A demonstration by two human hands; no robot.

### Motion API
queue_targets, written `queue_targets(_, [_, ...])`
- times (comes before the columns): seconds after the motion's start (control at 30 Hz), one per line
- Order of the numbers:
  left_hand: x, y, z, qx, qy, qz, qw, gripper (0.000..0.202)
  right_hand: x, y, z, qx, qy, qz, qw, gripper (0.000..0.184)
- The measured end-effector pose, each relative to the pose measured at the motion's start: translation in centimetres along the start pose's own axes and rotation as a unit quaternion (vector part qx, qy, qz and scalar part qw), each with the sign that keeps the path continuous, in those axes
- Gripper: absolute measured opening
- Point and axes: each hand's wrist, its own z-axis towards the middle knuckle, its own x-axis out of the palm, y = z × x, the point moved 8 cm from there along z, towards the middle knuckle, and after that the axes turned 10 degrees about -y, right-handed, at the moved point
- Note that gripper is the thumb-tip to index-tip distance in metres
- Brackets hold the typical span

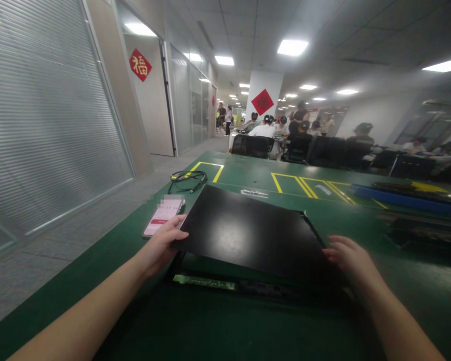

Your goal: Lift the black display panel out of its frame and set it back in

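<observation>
A glossy black display panel [244,230] lies tilted in front of me, its left side raised. My left hand [161,245] grips its left edge, thumb on top. At the right edge, my right hand [348,255] has its fingers bent against the panel's side; the contact is slightly blurred. Beneath the panel is a dark frame [312,225], largely covered. Along the near side runs a narrow green circuit board [205,282], beside a dark strip. A phone [163,220] with a lit screen lies just beyond my left hand.
The green table [108,265] has yellow tape outlines [289,175]. A coiled black cable [188,178] and small pale pieces [253,192] lie beyond the panel. A blue tray [391,195] and dark flat parts [421,233] are at right. Several people sit at tables behind.
</observation>
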Motion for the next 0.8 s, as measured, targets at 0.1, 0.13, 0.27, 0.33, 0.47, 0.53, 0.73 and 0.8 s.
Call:
queue_targets(0.1, [0.0, 0.7, 0.5, -0.005, 0.017, -0.005, 1.0, 0.065, -0.3, 0.1, 0.1, -0.01, -0.015, -0.017, 1.0, 0.048])
queue_targets(0.13, [0.0, 0.9, 0.6, -0.007, 0.022, -0.003, 1.0, 0.065, -0.4, 0.1, 0.1, -0.014, -0.019, -0.02, 1.0, 0.048])
queue_targets(0.27, [0.4, 1.4, 0.4, -0.022, 0.031, 0.022, 0.999, 0.065, -0.7, -0.3, 0.8, -0.016, -0.028, -0.053, 0.998, 0.047])
queue_targets(0.33, [0.5, 1.5, 0.2, -0.03, 0.029, 0.033, 0.999, 0.064, -0.9, -0.6, 1.2, -0.018, -0.03, -0.072, 0.997, 0.047])
queue_targets(0.47, [0.3, 2.2, 0.5, -0.043, 0.024, 0.043, 0.998, 0.06, -1.0, -0.6, 1.2, -0.034, -0.029, -0.105, 0.993, 0.046])
queue_targets(0.53, [0.1, 2.6, 1.0, -0.045, 0.026, 0.038, 0.998, 0.06, -0.9, -0.3, 0.9, -0.042, -0.025, -0.126, 0.991, 0.042])
queue_targets(0.73, [0.2, 2.7, 1.0, -0.043, 0.032, 0.035, 0.998, 0.062, -0.7, 1.0, 0.4, -0.081, -0.024, -0.191, 0.978, 0.032])
queue_targets(0.8, [0.5, 2.4, 0.6, -0.044, 0.034, 0.039, 0.998, 0.062, -0.7, 1.2, 0.5, -0.089, -0.018, -0.212, 0.973, 0.031])
